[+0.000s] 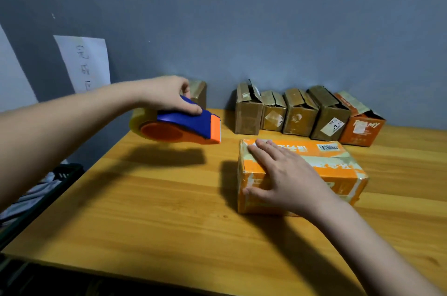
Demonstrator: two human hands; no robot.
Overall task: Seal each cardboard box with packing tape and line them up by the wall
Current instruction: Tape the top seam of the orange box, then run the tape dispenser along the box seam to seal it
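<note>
Left hand [167, 96] gripping tape dispenser [179, 125], right hand [285, 174] flat on orange box [338, 165]

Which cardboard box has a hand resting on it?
The orange box lying alone mid-table, under the right hand. The others stand untouched along the wall.

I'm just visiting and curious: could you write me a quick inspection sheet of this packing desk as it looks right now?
Surface: wooden table, set against a blue-grey wall.
Job's things: orange box lying near the middle; row of boxes along the wall, another box behind the left hand; tape dispenser held above the table.
Clutter: nothing seen on the table.
Hands: left hand grips the dispenser; right hand rests flat on the orange box.
Cables: nothing seen.
Surroundings: paper sheet on the wall; dark crate below the table's left edge.
</note>
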